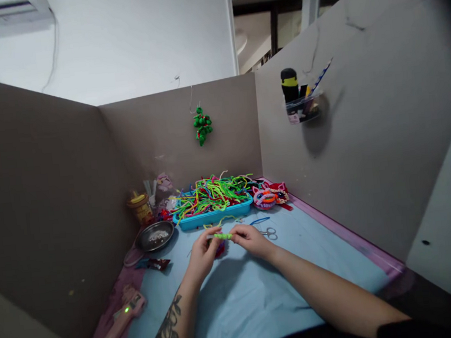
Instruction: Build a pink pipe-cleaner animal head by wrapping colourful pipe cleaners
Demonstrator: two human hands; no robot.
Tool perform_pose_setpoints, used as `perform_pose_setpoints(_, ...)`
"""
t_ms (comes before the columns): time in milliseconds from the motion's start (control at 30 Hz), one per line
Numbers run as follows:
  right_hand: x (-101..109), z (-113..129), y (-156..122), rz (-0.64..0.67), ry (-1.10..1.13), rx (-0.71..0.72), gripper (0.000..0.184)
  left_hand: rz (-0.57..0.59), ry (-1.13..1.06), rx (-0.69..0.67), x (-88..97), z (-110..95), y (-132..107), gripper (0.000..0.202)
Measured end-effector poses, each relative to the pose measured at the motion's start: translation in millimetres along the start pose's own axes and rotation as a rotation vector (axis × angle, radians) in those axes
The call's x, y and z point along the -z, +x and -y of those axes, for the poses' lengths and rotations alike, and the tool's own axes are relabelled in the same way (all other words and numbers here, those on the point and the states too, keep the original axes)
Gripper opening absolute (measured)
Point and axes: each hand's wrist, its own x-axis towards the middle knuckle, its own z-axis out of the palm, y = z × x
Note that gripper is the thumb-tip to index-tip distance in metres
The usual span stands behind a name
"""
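Observation:
Over the blue cloth, my left hand [202, 252] pinches a thin whitish stick at its left part. A bright green fuzzy pipe cleaner [223, 236] is coiled around that stick, between my two hands. My right hand [253, 239] has its fingers closed at the right end of the green coil. Just below the coil, a small red and purple fuzzy piece [220, 249] is partly hidden by my left hand. A pair of scissors [270, 232] lies right of my right hand, its blades partly covered. Beyond it rests a blue pipe cleaner [259, 220].
A blue tray [214, 216] heaped with coloured pipe cleaners stands at the back. Finished fuzzy crafts [270, 195] sit to its right. On the left are a metal bowl [156, 237] and a pink glue gun [122, 319]. Grey panels [224, 153] enclose the table.

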Motion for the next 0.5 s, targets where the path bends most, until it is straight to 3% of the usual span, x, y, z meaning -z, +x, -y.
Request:
perform_pose_setpoints(200,-3.6,6.3,-1.2,-0.020,-0.019,-0.005,0.019,-0.112,-0.004,0.064,0.5,-0.2,2.0,0.030)
perform_pose_setpoints(367,-5.0,9.4,-3.0,0.001,0.025,-0.022,0.024,-0.019,-0.064,0.151,-4.2,0.3,1.4,0.033)
perform_pose_setpoints(500,-5.6,10.7,-3.6,0.001,0.033,-0.022,0.033,0.056,-0.044,0.122,-8.7,3.6,1.9,0.032)
